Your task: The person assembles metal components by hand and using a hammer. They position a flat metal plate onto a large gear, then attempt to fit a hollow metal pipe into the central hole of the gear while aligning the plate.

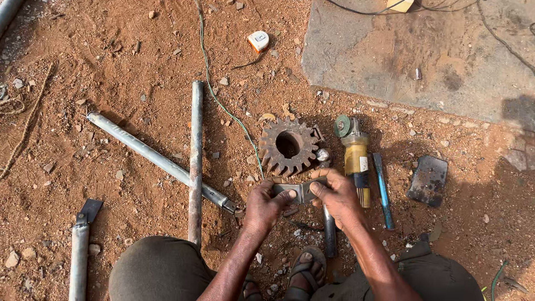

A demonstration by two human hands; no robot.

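I hold a small flat grey metal piece (301,191) between both hands, low in the middle of the view. My left hand (266,205) grips its left end and my right hand (336,196) pinches its right end. Just beyond my fingers a rusty toothed gear wheel (288,146) lies flat on the red dirt. A yellow angle grinder (353,156) lies to the right of the gear, close to my right hand. A dark hammer handle (330,233) runs under my right wrist toward my sandalled foot (304,273).
Two grey metal pipes (195,161) (146,153) cross on the dirt at the left, and a third pipe (79,256) lies at the lower left. A blue chisel (383,190) and a dark metal plate (427,179) lie at the right. A concrete slab (423,56) fills the upper right. A green wire (223,106) runs down.
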